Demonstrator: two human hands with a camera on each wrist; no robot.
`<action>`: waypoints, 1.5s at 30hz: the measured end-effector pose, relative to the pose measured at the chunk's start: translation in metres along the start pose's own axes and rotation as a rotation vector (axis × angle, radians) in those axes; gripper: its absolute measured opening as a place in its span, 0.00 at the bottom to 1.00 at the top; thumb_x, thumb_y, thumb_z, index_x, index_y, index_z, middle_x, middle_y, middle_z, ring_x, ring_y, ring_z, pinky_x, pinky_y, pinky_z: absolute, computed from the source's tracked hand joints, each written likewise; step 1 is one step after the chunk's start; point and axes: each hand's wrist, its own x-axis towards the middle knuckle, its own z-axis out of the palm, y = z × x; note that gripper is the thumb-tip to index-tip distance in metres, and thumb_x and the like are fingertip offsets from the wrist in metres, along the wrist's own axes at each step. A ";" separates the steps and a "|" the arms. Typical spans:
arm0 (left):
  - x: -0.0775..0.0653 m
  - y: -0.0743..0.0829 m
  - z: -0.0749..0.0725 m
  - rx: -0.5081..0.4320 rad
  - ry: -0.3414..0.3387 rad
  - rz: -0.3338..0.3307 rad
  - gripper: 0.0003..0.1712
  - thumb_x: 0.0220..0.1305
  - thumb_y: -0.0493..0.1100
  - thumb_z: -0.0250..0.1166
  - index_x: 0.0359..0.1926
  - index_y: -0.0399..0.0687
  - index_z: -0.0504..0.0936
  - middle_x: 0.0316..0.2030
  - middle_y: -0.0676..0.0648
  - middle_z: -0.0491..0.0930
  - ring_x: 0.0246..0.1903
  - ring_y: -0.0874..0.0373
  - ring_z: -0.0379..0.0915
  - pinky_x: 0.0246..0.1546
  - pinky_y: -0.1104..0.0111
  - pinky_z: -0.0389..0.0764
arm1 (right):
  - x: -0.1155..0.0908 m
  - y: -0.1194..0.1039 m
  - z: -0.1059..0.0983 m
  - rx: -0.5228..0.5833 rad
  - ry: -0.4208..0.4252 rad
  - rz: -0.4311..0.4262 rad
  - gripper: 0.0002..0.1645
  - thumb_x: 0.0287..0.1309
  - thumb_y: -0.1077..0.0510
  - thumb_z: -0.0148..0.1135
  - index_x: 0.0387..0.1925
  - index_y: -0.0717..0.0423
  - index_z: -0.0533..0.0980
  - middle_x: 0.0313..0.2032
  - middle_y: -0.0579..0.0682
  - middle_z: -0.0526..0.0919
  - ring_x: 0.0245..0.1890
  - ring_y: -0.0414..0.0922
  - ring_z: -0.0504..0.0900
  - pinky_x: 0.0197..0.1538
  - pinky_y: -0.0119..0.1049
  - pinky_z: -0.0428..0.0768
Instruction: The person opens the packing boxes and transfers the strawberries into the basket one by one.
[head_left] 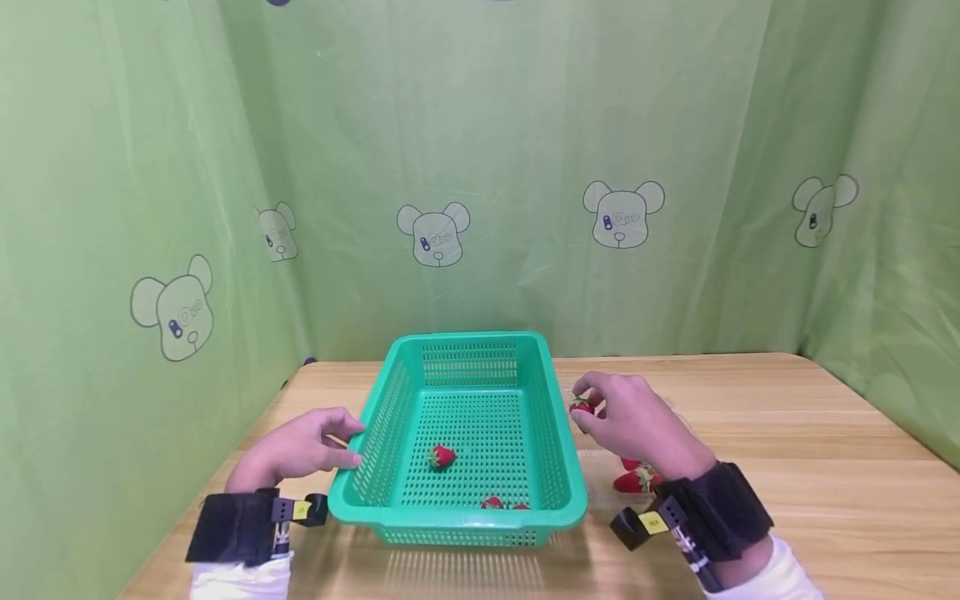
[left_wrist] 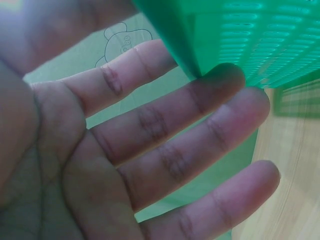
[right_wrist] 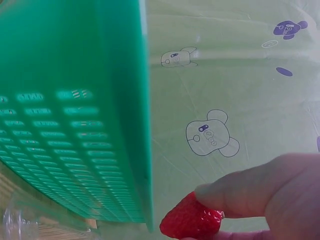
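A green perforated plastic basket (head_left: 457, 518) stands on the wooden table. One red strawberry (head_left: 442, 457) lies on its floor, and two more strawberries (head_left: 492, 502) show partly behind the front wall. My left hand (head_left: 318, 440) rests at the basket's left rim, its fairly straight fingers (left_wrist: 175, 160) touching the outer side. Just outside the right rim, my right hand (head_left: 626, 417) pinches a strawberry (right_wrist: 192, 220) between thumb and fingers, apart from the basket. More strawberries (head_left: 637, 481) lie below my right wrist, partly hidden by it.
Clear plastic (right_wrist: 22, 220), perhaps a box, sits on the table beside the basket's right side. The wooden table (head_left: 825, 467) extends to the right. A green curtain (head_left: 525, 167) printed with bear heads hangs behind and at both sides.
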 end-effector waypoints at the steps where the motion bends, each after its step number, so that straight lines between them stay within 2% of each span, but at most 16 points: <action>1: 0.000 0.000 0.000 -0.001 0.002 -0.002 0.16 0.54 0.40 0.69 0.42 0.38 0.74 0.52 0.31 0.75 0.49 0.37 0.74 0.45 0.51 0.82 | 0.000 -0.001 0.000 0.007 -0.001 0.000 0.13 0.55 0.59 0.64 0.42 0.60 0.77 0.32 0.56 0.84 0.24 0.42 0.80 0.24 0.34 0.82; 8: 0.000 -0.001 0.000 -0.001 0.003 -0.004 0.16 0.55 0.39 0.69 0.41 0.38 0.74 0.53 0.32 0.75 0.49 0.38 0.74 0.46 0.51 0.82 | -0.002 -0.005 0.001 0.038 0.008 -0.015 0.13 0.55 0.60 0.65 0.42 0.60 0.77 0.33 0.57 0.85 0.22 0.41 0.79 0.17 0.31 0.78; 14: 0.001 -0.002 0.000 0.003 0.006 0.003 0.16 0.55 0.40 0.69 0.41 0.38 0.74 0.53 0.31 0.74 0.49 0.38 0.74 0.46 0.51 0.82 | -0.002 -0.006 0.002 0.045 0.017 -0.025 0.12 0.55 0.60 0.64 0.42 0.60 0.77 0.32 0.57 0.85 0.22 0.41 0.79 0.16 0.32 0.77; 19: 0.001 -0.002 0.001 0.007 0.004 -0.002 0.16 0.54 0.40 0.69 0.41 0.39 0.74 0.54 0.32 0.74 0.49 0.38 0.74 0.46 0.51 0.82 | -0.003 -0.008 0.004 0.045 0.028 -0.041 0.12 0.55 0.60 0.65 0.41 0.60 0.77 0.32 0.56 0.85 0.25 0.42 0.81 0.19 0.32 0.80; 26: 0.000 -0.001 0.001 0.011 -0.007 0.001 0.17 0.55 0.40 0.69 0.42 0.38 0.74 0.53 0.31 0.75 0.49 0.38 0.74 0.46 0.51 0.82 | -0.004 -0.010 0.007 0.053 0.057 -0.063 0.13 0.54 0.59 0.65 0.41 0.61 0.78 0.31 0.53 0.85 0.29 0.44 0.83 0.30 0.39 0.86; 32: 0.000 -0.001 0.001 0.020 -0.007 0.005 0.16 0.55 0.40 0.69 0.41 0.38 0.74 0.53 0.31 0.74 0.49 0.37 0.74 0.46 0.50 0.82 | -0.003 -0.013 0.009 0.068 0.080 -0.074 0.13 0.54 0.59 0.66 0.41 0.60 0.78 0.30 0.52 0.85 0.28 0.43 0.82 0.28 0.37 0.85; 45: 0.000 0.002 0.000 0.048 0.010 -0.011 0.18 0.55 0.40 0.69 0.44 0.39 0.75 0.52 0.34 0.76 0.49 0.39 0.74 0.46 0.51 0.82 | 0.000 -0.017 0.013 0.079 0.059 -0.092 0.16 0.55 0.60 0.66 0.44 0.62 0.77 0.34 0.56 0.85 0.31 0.46 0.83 0.30 0.39 0.87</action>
